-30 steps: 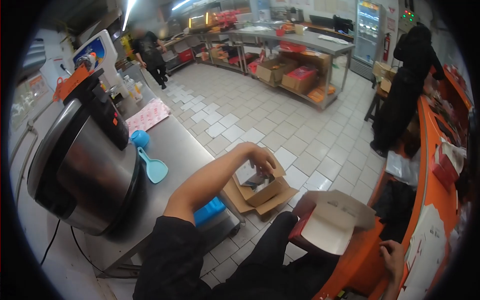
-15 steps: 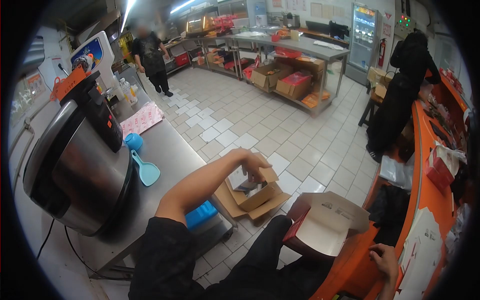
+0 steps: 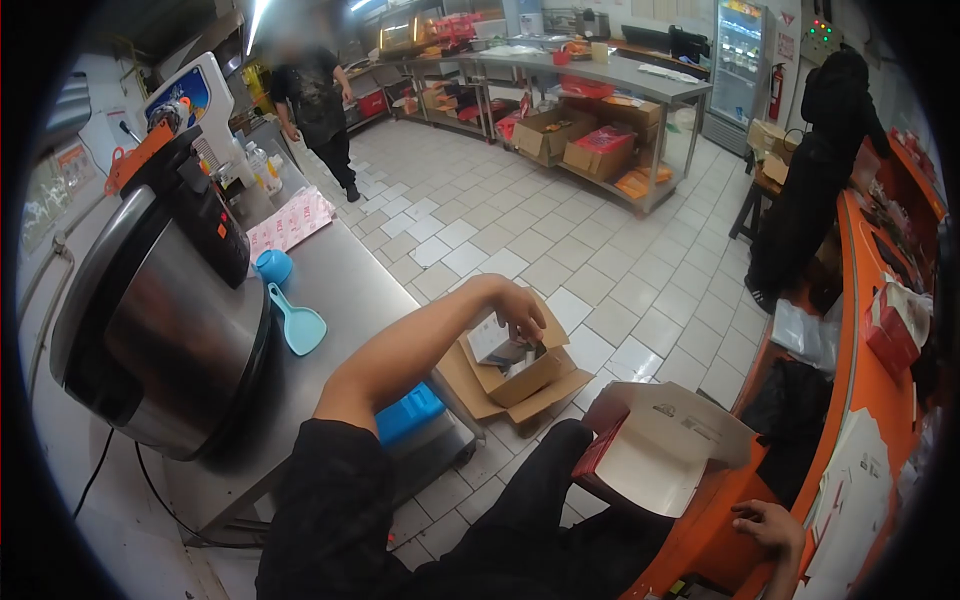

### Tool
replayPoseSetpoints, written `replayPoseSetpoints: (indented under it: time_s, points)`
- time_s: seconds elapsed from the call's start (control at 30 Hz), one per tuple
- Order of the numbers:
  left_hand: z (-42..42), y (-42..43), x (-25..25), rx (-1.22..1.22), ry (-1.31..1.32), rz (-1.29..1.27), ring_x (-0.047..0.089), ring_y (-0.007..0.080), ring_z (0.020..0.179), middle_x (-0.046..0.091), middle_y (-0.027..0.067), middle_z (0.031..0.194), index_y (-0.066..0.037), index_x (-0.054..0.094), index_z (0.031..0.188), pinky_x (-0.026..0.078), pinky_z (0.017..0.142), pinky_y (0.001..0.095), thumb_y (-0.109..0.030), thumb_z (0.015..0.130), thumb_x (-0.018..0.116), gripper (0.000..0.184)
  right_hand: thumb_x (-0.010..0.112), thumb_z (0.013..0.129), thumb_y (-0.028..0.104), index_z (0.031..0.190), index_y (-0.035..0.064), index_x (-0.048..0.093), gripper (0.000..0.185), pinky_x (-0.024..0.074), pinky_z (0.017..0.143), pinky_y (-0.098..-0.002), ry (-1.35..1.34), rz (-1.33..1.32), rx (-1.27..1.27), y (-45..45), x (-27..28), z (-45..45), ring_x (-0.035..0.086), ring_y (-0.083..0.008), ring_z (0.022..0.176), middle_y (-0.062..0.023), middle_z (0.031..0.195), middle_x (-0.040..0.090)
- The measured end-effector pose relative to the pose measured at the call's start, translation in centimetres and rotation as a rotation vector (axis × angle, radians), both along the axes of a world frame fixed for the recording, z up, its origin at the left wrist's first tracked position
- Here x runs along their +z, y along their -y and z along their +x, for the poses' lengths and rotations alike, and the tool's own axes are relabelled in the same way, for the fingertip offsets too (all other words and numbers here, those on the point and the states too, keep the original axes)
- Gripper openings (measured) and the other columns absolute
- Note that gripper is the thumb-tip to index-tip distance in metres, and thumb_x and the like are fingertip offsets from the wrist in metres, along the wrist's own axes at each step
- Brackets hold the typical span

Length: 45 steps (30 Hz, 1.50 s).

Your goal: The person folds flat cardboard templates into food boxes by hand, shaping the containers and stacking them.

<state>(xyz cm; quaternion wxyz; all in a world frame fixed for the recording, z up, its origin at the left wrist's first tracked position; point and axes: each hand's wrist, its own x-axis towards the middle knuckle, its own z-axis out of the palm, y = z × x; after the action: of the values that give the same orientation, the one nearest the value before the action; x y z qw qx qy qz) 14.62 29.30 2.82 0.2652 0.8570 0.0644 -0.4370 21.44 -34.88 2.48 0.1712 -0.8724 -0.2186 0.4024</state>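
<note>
My left hand (image 3: 521,314) hangs over an open brown carton (image 3: 540,388), its fingers bent down, slightly apart, with nothing visible in them. Inside the carton, just below the fingers, are a white box (image 3: 495,343) and small items too unclear to name. A red box with a white inside (image 3: 652,466) stands open by my legs, its lid flap raised. To the right of it, my right hand (image 3: 768,523) is held over the orange counter's edge, fingers loosely spread and holding nothing.
On the steel table (image 3: 345,290) at left are a large cooker (image 3: 170,330), a light-blue scoop (image 3: 298,322) and a blue cup (image 3: 272,265). One person (image 3: 315,95) stands at the back left, another (image 3: 815,170) at the orange counter (image 3: 846,330).
The person at the back left has come closer. My left hand remains over the carton, and more of the white box shows. My right hand's fingers have straightened slightly.
</note>
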Motion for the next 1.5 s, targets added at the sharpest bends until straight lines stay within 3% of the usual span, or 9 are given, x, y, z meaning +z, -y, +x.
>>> replayPoseSetpoints:
  time_s: [0.4, 0.57, 0.63, 0.73, 0.97, 1.13, 1.5]
  points:
    - [-0.2, 0.5, 0.8, 0.021, 0.036, 0.03, 0.067, 0.0234, 0.108, 0.064, 0.0161, 0.126, -0.01, 0.036, 0.151, 0.053, 0.089, 0.0369, -0.049, 0.093, 0.062, 0.075, 0.07, 0.088, 0.018, 0.125, 0.0031, 0.063, 0.041, 0.0544, 0.087, -0.0327, 0.011, -0.105, 0.015, -1.5, 0.7, -0.8, 0.069, -0.021, 0.098, -0.0133, 0.108, 0.071]
    - [-0.4, 0.4, 0.1, 0.03, 0.097, 0.025, 0.068, 0.0248, 0.106, 0.061, 0.0203, 0.13, -0.006, 0.036, 0.15, 0.049, 0.095, 0.0389, -0.048, 0.091, 0.065, 0.078, 0.069, 0.087, 0.014, 0.123, 0.0018, 0.064, 0.038, 0.0547, 0.083, -0.0324, 0.141, 0.06, 0.068, -1.2, 0.9, -1.8, 0.069, -0.0202, 0.093, -0.0128, 0.106, 0.071]
    - [-0.8, 0.7, 0.5, 0.028, 0.089, 0.003, 0.067, 0.0248, 0.107, 0.06, 0.021, 0.131, -0.007, 0.037, 0.15, 0.049, 0.095, 0.0388, -0.047, 0.092, 0.064, 0.075, 0.07, 0.087, 0.015, 0.124, 0.0012, 0.063, 0.04, 0.0545, 0.084, -0.0322, 0.057, 0.053, 0.01, -0.3, 0.3, -1.9, 0.068, -0.0203, 0.094, -0.0126, 0.106, 0.071]
    - [-1.1, 0.8, 0.6, 0.035, 0.099, -0.019, 0.066, 0.0249, 0.11, 0.064, 0.0164, 0.126, -0.007, 0.033, 0.151, 0.052, 0.093, 0.0391, -0.042, 0.093, 0.064, 0.075, 0.07, 0.087, 0.016, 0.125, 0.0005, 0.062, 0.042, 0.0542, 0.086, -0.032, 0.068, 0.015, 0.031, 0.2, 0.0, -1.4, 0.068, -0.0207, 0.097, -0.0129, 0.107, 0.071]
    - [-1.9, 1.0, 1.5, 0.113, 0.098, -0.045, 0.065, 0.0267, 0.111, 0.061, 0.0178, 0.13, -0.008, 0.03, 0.152, 0.05, 0.096, 0.04, -0.041, 0.094, 0.062, 0.075, 0.07, 0.087, 0.02, 0.128, 0.0008, 0.061, 0.046, 0.0537, 0.087, -0.0313, 0.061, -0.018, 0.035, -0.8, 1.3, -1.8, 0.067, -0.0201, 0.101, -0.013, 0.112, 0.07]
    - [-1.3, 0.8, 0.9, 0.088, 0.054, -0.068, 0.063, 0.029, 0.116, 0.057, 0.018, 0.136, -0.008, 0.026, 0.154, 0.048, 0.101, 0.0413, -0.043, 0.094, 0.062, 0.078, 0.068, 0.089, 0.018, 0.129, -0.0007, 0.06, 0.044, 0.0538, 0.086, -0.0313, 0.07, 0.013, 0.092, 1.1, -1.4, -0.2, 0.069, -0.0202, 0.096, -0.0126, 0.112, 0.07]
    - [-0.4, 0.5, 0.3, 0.071, -0.001, -0.02, 0.06, 0.0286, 0.121, 0.055, 0.0168, 0.138, -0.011, 0.026, 0.154, 0.048, 0.103, 0.0421, -0.043, 0.094, 0.061, 0.076, 0.072, 0.087, 0.021, 0.126, -0.002, 0.061, 0.047, 0.0549, 0.083, -0.0316, -0.031, -0.042, -0.082, 0.4, -1.5, 0.6, 0.07, -0.0204, 0.095, -0.0137, 0.102, 0.073]
